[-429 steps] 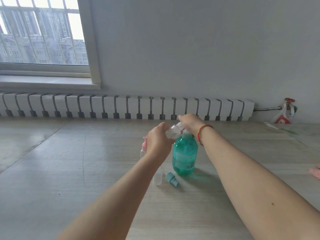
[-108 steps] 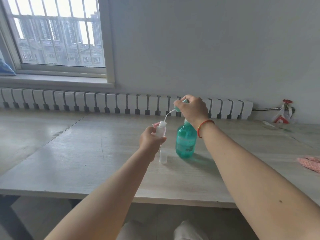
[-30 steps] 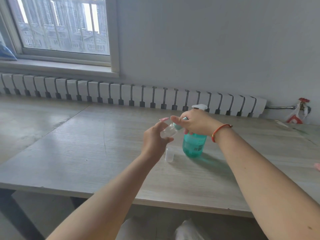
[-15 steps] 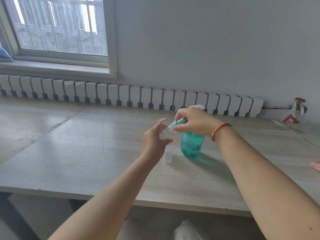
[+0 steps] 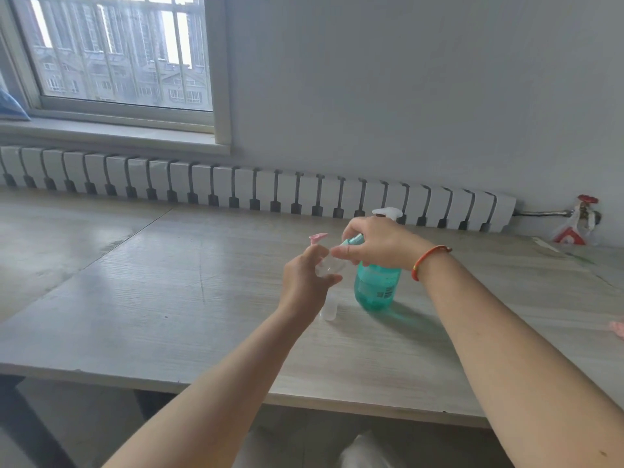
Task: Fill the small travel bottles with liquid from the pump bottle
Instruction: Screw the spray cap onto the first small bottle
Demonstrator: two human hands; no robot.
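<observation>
My left hand (image 5: 305, 278) grips a small clear travel bottle (image 5: 327, 266), tilted toward the right, above the table. My right hand (image 5: 380, 244) pinches a teal cap (image 5: 353, 239) at that bottle's mouth. Just behind and below my right hand stands the teal pump bottle (image 5: 376, 288) with its white pump head (image 5: 387, 212) showing above my knuckles. A second small clear bottle (image 5: 329, 311) stands on the table below my left hand. A pink top (image 5: 318, 237) of another small bottle shows behind my left fingers; its body is hidden.
The wooden table (image 5: 169, 298) has its front edge close to me. A white radiator (image 5: 236, 190) runs along the wall under a window. A red valve (image 5: 586, 211) sits at the far right, and a pink object (image 5: 618, 327) lies at the right edge.
Both hands stay together at the small bottle, with the teal cap held at its mouth. The bottle and cap have tilted slightly; nothing was let go.
</observation>
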